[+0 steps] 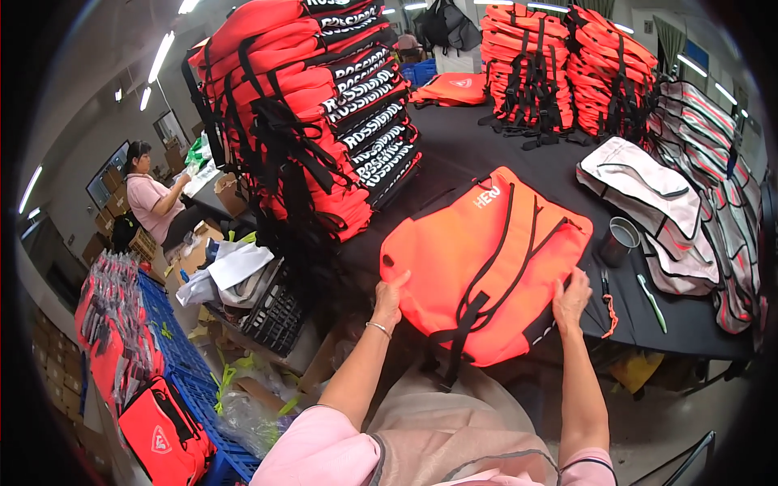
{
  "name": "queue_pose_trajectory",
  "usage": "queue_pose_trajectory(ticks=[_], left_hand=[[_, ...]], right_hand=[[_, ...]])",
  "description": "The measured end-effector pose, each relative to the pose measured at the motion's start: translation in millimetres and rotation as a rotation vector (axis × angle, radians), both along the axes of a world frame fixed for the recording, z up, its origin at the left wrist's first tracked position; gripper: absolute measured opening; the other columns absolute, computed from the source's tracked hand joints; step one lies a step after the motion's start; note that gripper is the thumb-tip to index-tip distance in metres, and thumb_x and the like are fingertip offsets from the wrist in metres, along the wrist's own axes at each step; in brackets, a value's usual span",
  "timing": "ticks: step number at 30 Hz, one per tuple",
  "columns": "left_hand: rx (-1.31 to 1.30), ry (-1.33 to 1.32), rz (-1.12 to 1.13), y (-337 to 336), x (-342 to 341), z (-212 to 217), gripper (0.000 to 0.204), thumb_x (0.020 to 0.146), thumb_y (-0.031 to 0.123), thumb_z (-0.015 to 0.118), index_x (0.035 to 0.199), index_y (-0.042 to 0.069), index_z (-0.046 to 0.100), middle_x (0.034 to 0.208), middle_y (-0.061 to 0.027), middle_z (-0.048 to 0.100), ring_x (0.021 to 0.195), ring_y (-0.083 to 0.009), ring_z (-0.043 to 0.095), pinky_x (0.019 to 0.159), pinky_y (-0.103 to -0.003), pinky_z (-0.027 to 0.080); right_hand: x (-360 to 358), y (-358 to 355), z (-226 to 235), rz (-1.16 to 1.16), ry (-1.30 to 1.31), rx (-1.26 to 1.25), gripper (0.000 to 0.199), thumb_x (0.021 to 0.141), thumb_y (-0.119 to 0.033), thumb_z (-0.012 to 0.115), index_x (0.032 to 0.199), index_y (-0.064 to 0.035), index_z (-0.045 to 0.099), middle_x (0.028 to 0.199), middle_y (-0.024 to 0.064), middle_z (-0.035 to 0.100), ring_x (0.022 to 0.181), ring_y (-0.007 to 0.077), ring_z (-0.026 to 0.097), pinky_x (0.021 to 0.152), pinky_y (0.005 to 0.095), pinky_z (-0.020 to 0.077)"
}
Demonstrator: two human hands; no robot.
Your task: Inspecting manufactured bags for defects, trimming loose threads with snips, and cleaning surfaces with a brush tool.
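Observation:
An orange-red backpack (438, 251) with black-edged shoulder straps lies strap side up at the near edge of the black-covered table (454, 146). My left hand (391, 298) grips its left side, thumb on top and the other fingers hidden beneath. On the opposite side, my right hand (572, 300) holds the edge near a black lower panel, its fingers curled round the side. Loose black webbing hangs from the pack's near end toward my apron (454, 405).
Left stands a tall stack of red backpacks (284, 121); more stacks (527, 73) rise at the back. On the right are white bag pieces (648, 194), a metal mug (619, 241), a small orange-corded tool (606, 304) and a green-white brush (651, 302). A co-worker (158, 194) sits far left.

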State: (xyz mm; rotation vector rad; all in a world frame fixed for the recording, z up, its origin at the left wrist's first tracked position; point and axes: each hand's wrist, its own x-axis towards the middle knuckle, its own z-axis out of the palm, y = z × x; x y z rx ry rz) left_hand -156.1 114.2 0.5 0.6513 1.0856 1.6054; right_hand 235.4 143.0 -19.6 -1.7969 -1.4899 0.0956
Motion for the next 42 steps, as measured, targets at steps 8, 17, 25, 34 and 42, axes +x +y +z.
queue_pose_trajectory(ticks=[8, 17, 25, 34, 42], left_hand=[[-0.064, 0.079, 0.051, -3, 0, -23, 0.031, 0.085, 0.012, 0.072, 0.111, -0.002, 0.064, 0.108, -0.0073, 0.067, 0.096, -0.0155, 0.063, 0.087, -0.031, 0.049], [-0.21, 0.154, 0.193, -9, 13, -11, 0.035, 0.089, 0.009, 0.067, 0.121, -0.001, 0.058, 0.117, -0.0068, 0.064, 0.104, -0.018, 0.062, 0.093, -0.033, 0.047], [-0.483, 0.698, 0.141, -8, 20, 25, 0.033, 0.089, 0.024, 0.068, 0.106, -0.003, 0.063, 0.099, -0.0122, 0.069, 0.091, -0.0195, 0.066, 0.083, -0.035, 0.05], [0.001, 1.099, -0.213, 98, 20, 211, 0.037, 0.086, 0.021, 0.068, 0.113, -0.002, 0.057, 0.089, -0.0217, 0.065, 0.083, -0.0392, 0.064, 0.071, -0.042, 0.051], [0.692, 1.56, -0.291, 205, 12, 420, 0.015, 0.088, 0.02, 0.066, 0.088, 0.005, 0.065, 0.058, -0.0095, 0.051, 0.05, -0.0227, 0.049, 0.048, -0.035, 0.042]], right_hand=[[8, 14, 15, -0.344, 0.075, -0.189, 0.076, 0.089, -0.04, 0.063, 0.145, -0.0014, 0.029, 0.127, 0.0273, 0.049, 0.114, 0.0453, 0.053, 0.093, 0.0494, 0.0448], [5, 13, 22, -0.268, 0.164, -0.188, 0.066, 0.095, -0.028, 0.054, 0.151, -0.0079, 0.024, 0.145, 0.0236, 0.043, 0.128, 0.0415, 0.047, 0.101, 0.0439, 0.0386], [5, 5, 25, -0.294, 0.254, -0.28, 0.066, 0.095, -0.025, 0.052, 0.15, -0.0029, 0.023, 0.149, 0.0243, 0.035, 0.134, 0.039, 0.04, 0.107, 0.0402, 0.0346], [-5, 4, 3, -0.306, 0.413, -0.14, 0.065, 0.098, -0.024, 0.051, 0.15, 0.0012, 0.02, 0.144, 0.0302, 0.038, 0.128, 0.0389, 0.046, 0.106, 0.0406, 0.0366], [-50, 106, 124, -0.05, 0.91, 0.112, 0.056, 0.095, -0.015, 0.055, 0.142, 0.0101, 0.035, 0.139, 0.0213, 0.047, 0.123, 0.0259, 0.05, 0.104, 0.0342, 0.0385]])
